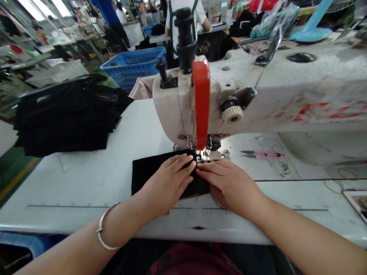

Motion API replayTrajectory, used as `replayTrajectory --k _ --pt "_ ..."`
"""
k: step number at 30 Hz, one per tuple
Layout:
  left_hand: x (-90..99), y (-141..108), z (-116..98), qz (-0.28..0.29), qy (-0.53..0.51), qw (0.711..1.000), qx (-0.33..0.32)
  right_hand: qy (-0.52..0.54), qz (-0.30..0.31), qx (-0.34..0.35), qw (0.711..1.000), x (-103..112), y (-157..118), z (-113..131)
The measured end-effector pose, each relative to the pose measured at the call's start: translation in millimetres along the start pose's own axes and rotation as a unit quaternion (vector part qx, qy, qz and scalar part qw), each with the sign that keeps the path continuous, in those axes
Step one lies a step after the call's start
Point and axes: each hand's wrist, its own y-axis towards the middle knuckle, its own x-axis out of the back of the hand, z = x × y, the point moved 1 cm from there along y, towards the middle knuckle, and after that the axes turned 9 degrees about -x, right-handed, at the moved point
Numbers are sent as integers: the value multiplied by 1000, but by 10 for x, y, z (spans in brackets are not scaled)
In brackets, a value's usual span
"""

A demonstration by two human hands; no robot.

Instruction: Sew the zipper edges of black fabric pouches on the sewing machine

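Observation:
A black fabric piece point(146, 166) lies on the white sewing table, its upper right part by the needle area of a sewing machine point(177, 103). My left hand point(169, 179) rests flat on it, fingers stretched toward the presser foot point(198, 156). From the other side, my right hand point(229, 183) presses extended fingers on the fabric's right edge, close to the left fingertips. Its lower fingers are partly hidden. The red guard point(201, 103) in front of the needle bar hides the needle.
Pink-handled thread snips point(263, 154) lie right of the needle area. A pile of black fabric pieces point(65, 114) sits on the table's left end. Behind stands a blue plastic basket point(134, 65). A person point(197, 23) is beyond the machine. A ruler scale point(71, 207) runs along the front.

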Motion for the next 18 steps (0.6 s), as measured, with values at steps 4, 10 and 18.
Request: replayTrajectory --k 4,10,18 --pt "8 -131 -182 -35 -37 999 -9 44 -5 -8 999 34 -13 -14" --pt "-70 -216 -259 -86 -41 995 -31 1 16 4 1000 33 -28 1" --pt "-108 -68 19 -92 -57 994 -28 -59 44 -43 996 5 -5 12"
